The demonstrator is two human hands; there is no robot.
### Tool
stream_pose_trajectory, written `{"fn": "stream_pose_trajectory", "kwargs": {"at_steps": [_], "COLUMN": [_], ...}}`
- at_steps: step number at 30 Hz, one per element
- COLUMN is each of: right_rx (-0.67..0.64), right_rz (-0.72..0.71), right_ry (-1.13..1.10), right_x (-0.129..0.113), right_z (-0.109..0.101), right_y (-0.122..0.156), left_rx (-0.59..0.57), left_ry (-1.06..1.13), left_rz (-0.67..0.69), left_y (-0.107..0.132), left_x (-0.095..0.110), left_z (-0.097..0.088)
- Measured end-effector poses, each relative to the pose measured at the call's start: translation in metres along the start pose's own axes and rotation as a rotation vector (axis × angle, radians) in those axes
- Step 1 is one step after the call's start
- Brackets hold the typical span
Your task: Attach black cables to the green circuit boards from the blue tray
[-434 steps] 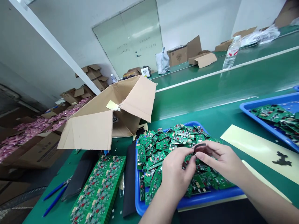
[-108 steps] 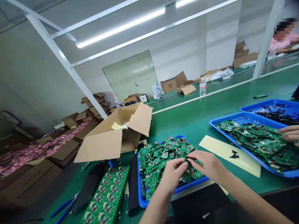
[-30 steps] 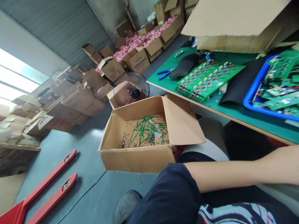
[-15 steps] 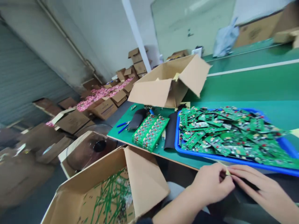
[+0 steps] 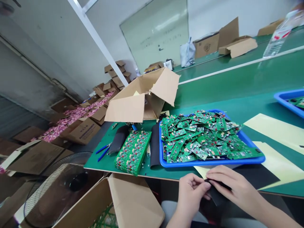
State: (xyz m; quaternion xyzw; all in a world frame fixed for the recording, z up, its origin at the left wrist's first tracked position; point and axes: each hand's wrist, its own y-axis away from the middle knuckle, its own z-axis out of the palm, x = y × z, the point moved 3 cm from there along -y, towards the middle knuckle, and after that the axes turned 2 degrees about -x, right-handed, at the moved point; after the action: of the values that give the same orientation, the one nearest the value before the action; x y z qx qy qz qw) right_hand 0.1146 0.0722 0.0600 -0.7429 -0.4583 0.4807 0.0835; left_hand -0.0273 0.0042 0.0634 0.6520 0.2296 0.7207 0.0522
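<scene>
My left hand (image 5: pixel 191 193) pinches the edge of a black sheet (image 5: pixel 218 195) between thumb and fingers, just past the table's front edge. Fingers of my right hand (image 5: pixel 234 183) close over the same sheet from the other side, hiding part of it. Pale yellow paper (image 5: pixel 201 171) shows behind the fingertips; whether it is attached to the sheet I cannot tell. Beyond my hands stands a blue tray (image 5: pixel 190 164) heaped with small green circuit boards (image 5: pixel 194 136).
Left of the tray lie black strips (image 5: pixel 155 147), a stack of circuit board panels (image 5: pixel 134 150) and blue-handled cutters (image 5: pixel 104 151). An open carton (image 5: pixel 125 107) stands behind; another box (image 5: pixel 133 199) sits below the table edge. Yellow sheets (image 5: pixel 277 158) lie at right, near a second blue tray (image 5: pixel 288 102).
The view has swung right, bringing the yellow sheets, second tray and bottle into sight. Both hands remain together, and the black sheet between them now shows more clearly.
</scene>
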Motion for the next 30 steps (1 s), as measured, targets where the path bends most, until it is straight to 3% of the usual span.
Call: {"fn": "stream_pose_trajectory", "kwargs": {"at_steps": [10,17,20,23,26,28,30], "right_rx": [-0.073,-0.067,-0.054,0.008,0.137,0.176,0.147], "right_rz": [0.019,0.006,0.067,0.242,0.446,0.513,0.516], "right_ry": [-0.05,-0.055,-0.066,-0.109,-0.181,-0.202,-0.198], "right_x": [-0.004,-0.001,0.005,0.016,0.031,0.037,0.039], "right_z": [0.007,0.005,0.001,-0.011,-0.027,-0.033,-0.032], "right_y": [-0.009,-0.01,-0.007,0.001,0.013,0.019,0.021], "left_rx": [0.062,0.049,0.049,0.087,0.237,0.366,0.449], "left_ry": [0.042,0.049,0.063,0.031,-0.265,-0.629,-0.965], "left_rz": [0.043,0.05,0.055,0.075,0.205,0.415,0.669], "left_y": [0.0,-0.011,-0.013,-0.01,-0.002,0.005,0.012], "left_x": [0.005,-0.013,-0.017,-0.016,-0.01,-0.002,0.003], "left_z": [-0.003,-0.005,-0.008,-0.016,-0.026,-0.026,-0.014]}}
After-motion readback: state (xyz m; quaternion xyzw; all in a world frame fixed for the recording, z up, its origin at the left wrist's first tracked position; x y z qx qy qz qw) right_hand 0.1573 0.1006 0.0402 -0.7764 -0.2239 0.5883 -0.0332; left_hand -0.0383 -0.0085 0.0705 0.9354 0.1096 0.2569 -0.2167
